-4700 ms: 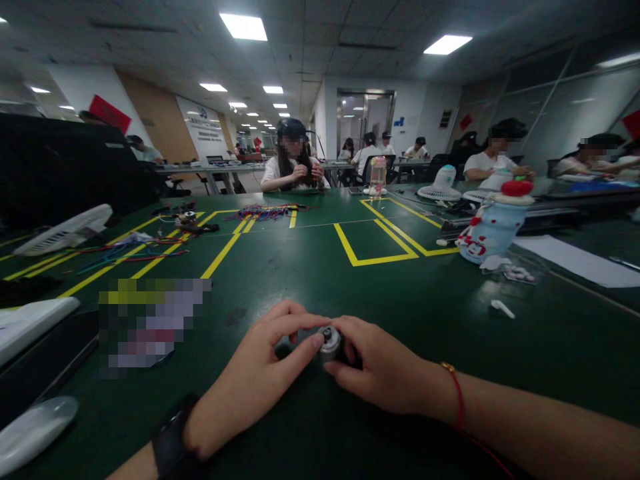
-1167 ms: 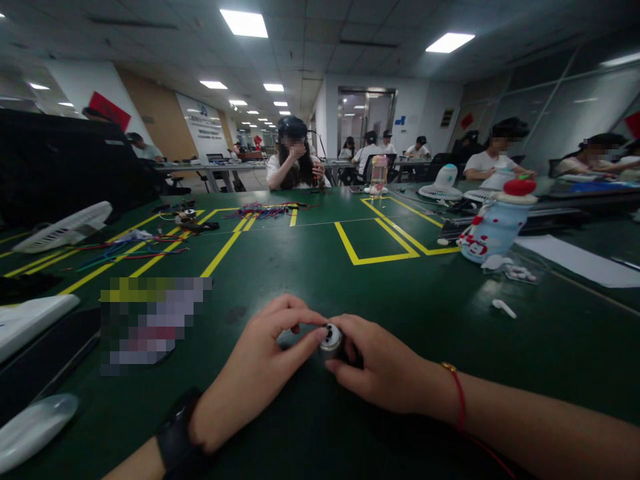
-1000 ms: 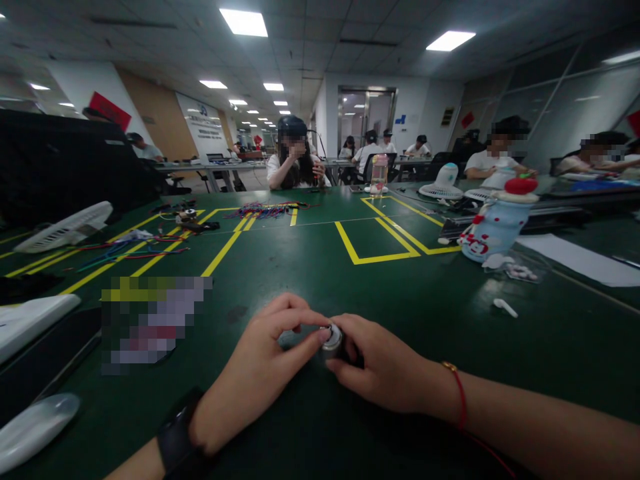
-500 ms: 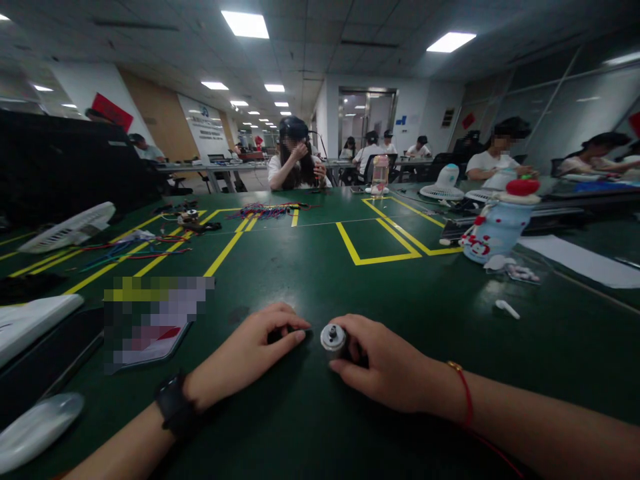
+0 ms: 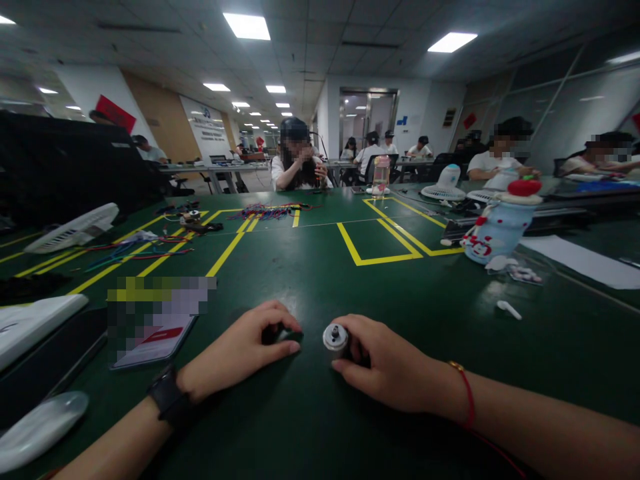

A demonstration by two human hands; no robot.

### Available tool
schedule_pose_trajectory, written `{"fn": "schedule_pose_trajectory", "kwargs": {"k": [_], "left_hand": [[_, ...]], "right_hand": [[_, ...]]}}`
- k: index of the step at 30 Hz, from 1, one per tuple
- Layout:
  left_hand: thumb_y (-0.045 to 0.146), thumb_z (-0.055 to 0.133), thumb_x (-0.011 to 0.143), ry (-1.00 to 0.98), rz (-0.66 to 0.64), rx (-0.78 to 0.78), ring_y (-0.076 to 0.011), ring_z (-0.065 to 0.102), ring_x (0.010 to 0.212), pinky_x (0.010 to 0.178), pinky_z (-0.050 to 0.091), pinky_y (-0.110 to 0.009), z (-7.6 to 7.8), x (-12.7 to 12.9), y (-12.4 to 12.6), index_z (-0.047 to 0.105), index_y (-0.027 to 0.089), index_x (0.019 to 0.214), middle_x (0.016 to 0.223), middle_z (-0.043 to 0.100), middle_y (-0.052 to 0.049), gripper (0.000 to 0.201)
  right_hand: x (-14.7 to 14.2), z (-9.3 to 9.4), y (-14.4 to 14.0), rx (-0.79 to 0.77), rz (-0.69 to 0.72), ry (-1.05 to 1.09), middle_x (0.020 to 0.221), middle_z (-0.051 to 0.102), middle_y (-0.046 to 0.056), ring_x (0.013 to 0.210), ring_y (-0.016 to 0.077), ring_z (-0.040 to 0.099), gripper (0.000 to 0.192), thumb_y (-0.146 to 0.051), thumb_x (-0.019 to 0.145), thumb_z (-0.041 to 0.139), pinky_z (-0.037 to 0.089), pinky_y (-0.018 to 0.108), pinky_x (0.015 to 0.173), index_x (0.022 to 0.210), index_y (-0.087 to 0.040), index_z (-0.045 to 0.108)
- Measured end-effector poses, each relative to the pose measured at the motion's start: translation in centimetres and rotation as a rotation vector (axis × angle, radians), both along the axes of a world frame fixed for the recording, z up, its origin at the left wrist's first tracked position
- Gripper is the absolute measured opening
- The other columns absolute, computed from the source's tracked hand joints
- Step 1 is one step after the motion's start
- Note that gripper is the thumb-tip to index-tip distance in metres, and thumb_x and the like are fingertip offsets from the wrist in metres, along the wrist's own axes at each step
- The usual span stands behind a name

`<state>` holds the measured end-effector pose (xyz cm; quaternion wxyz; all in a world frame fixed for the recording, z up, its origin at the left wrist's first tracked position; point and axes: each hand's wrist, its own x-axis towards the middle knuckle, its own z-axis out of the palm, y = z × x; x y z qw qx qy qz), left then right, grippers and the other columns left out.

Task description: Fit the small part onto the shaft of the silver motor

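- Since earlier, our left hand has pulled off the small silver motor, fingers curled, contents hidden.
- Our right hand grips it lower centre; refitting needs alignment.

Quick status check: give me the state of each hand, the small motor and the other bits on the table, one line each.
right hand: gripping the silver motor
silver motor: held on the table, shaft end facing the camera
left hand: curled on the table, apart from the motor
white earbud: lying loose
desk fan: tipped back
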<state>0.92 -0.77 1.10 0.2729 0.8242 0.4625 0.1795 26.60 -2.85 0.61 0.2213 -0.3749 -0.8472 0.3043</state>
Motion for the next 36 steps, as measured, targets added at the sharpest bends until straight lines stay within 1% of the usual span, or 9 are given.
{"fn": "schedule_pose_trajectory", "kwargs": {"k": [3, 6, 10, 13, 18, 21, 26, 30, 36], "left_hand": [[0.033, 0.071, 0.079, -0.049, -0.063, -0.079, -0.0194, 0.056, 0.091, 0.078, 0.045, -0.031, 0.4, 1.4, -1.1, 0.064, 0.026, 0.101, 0.101, 0.060, 0.000, 0.024], [0.035, 0.071, 0.080, -0.185, -0.017, -0.097, -0.0187, 0.056, 0.087, 0.076, 0.045, -0.031, 0.7, 3.1, -2.2, 0.061, 0.025, 0.107, 0.098, 0.061, 0.000, 0.031], [0.037, 0.059, 0.090, -0.315, 0.103, 0.018, -0.0175, 0.056, 0.083, 0.072, 0.044, -0.031, 1.1, 5.1, -2.9, 0.065, 0.027, 0.105, 0.094, 0.061, -0.001, 0.019], [0.031, 0.061, 0.089, -0.339, 0.131, 0.091, -0.0177, 0.056, 0.085, 0.074, 0.043, -0.031, 1.4, 5.6, -3.0, 0.072, 0.026, 0.093, 0.092, 0.059, -0.001, 0.012], [0.032, 0.062, 0.088, -0.411, 0.185, 0.099, -0.0175, 0.055, 0.082, 0.073, 0.043, -0.031, 1.6, 4.6, -2.9, 0.073, 0.028, 0.092, 0.089, 0.055, -0.001, 0.013], [0.033, 0.063, 0.087, -0.359, 0.179, 0.071, -0.0177, 0.055, 0.086, 0.075, 0.042, -0.031, 1.3, 3.4, -2.4, 0.074, 0.030, 0.093, 0.092, 0.053, 0.000, 0.013], [0.029, 0.067, 0.085, -0.211, 0.054, 0.025, -0.0183, 0.055, 0.095, 0.087, 0.042, -0.033, -0.2, 2.0, -1.4, 0.076, 0.031, 0.089, 0.101, 0.053, -0.001, 0.011], [0.035, 0.070, 0.081, -0.104, -0.009, 0.017, -0.0204, 0.055, 0.097, 0.089, 0.043, -0.035, -1.2, 1.9, -1.0, 0.077, 0.032, 0.087, 0.101, 0.056, -0.001, 0.009], [0.035, 0.069, 0.082, -0.096, -0.012, -0.023, -0.0211, 0.056, 0.099, 0.090, 0.044, -0.036, -0.4, 2.1, -1.3, 0.075, 0.031, 0.094, 0.102, 0.059, -0.002, 0.014]], "right_hand": [[-0.1, -0.1, 0.0, 0.011, -0.004, 0.004, 0.090, 0.057, 0.003, 0.070, 0.0142, 0.050, 0.027, -0.022, 0.082, 0.061, 0.041, 0.028, 0.062, 0.107, -0.019, 0.054], [-0.2, -0.2, 0.1, 0.012, 0.006, 0.008, 0.091, 0.057, 0.002, 0.071, 0.0140, 0.050, 0.024, -0.020, 0.081, 0.060, 0.041, 0.027, 0.062, 0.105, -0.019, 0.054], [-0.2, -0.4, 0.1, 0.027, 0.011, 0.017, 0.091, 0.056, 0.002, 0.069, 0.0134, 0.050, 0.025, -0.021, 0.082, 0.060, 0.039, 0.027, 0.061, 0.105, -0.019, 0.052], [-0.2, -0.4, 0.1, 0.045, 0.011, 0.016, 0.088, 0.055, 0.001, 0.069, 0.0132, 0.049, 0.022, -0.022, 0.082, 0.060, 0.039, 0.027, 0.060, 0.102, -0.019, 0.053], [-0.3, -0.3, 0.1, 0.047, 0.006, 0.003, 0.085, 0.054, 0.000, 0.067, 0.0128, 0.048, 0.020, -0.023, 0.081, 0.062, 0.038, 0.027, 0.060, 0.099, -0.019, 0.053], [-0.2, -0.1, 0.1, 0.028, 0.005, -0.006, 0.087, 0.055, 0.001, 0.068, 0.0132, 0.049, 0.022, -0.022, 0.081, 0.061, 0.039, 0.027, 0.060, 0.102, -0.019, 0.054], [-0.1, 0.1, 0.0, -0.003, 0.003, 0.020, 0.089, 0.057, 0.002, 0.068, 0.0133, 0.050, 0.026, -0.020, 0.081, 0.061, 0.039, 0.026, 0.060, 0.106, -0.019, 0.055], [0.0, -0.1, 0.0, -0.020, -0.007, 0.030, 0.090, 0.057, 0.003, 0.068, 0.0129, 0.050, 0.028, -0.019, 0.081, 0.061, 0.039, 0.026, 0.059, 0.108, -0.018, 0.055], [0.0, -0.2, 0.1, -0.013, -0.007, 0.022, 0.090, 0.058, 0.003, 0.069, 0.0133, 0.051, 0.029, -0.020, 0.081, 0.062, 0.040, 0.026, 0.059, 0.109, -0.018, 0.055]]}}
